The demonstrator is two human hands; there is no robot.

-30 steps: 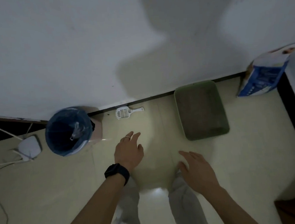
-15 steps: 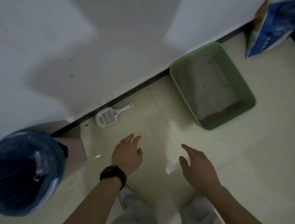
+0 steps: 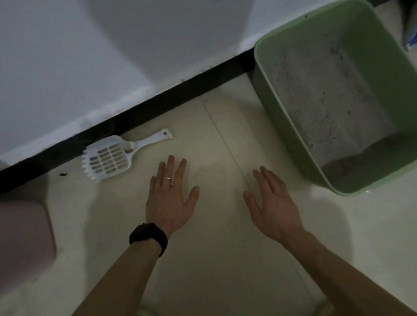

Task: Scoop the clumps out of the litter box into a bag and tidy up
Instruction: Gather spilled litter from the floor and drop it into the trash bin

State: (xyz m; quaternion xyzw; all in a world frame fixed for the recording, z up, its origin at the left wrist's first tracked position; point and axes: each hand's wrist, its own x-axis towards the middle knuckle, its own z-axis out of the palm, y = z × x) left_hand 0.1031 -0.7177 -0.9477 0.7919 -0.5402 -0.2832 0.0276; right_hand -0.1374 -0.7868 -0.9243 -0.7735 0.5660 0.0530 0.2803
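Floor along the baseboard: litter scoop [image 3: 107, 158] lies parallel, handle toward litter box [image 3: 395, 108], ahead-left of nearer, empty, splayed left hand [image 3: 169, 198].

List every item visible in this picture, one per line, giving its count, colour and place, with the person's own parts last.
slotted plastic litter scoop: one, white, flat on the floor by the black skirting, left of centre.
rectangular plastic litter box: one, pale green, on the floor at right, grey litter inside.
blue-and-white bag: one, partly cut off at the right edge.
pinkish object: one, blurred, left edge; cannot tell what it is.
left hand: open, empty, ring and black wristband, near the scoop.
right hand: open, empty, beside the box.
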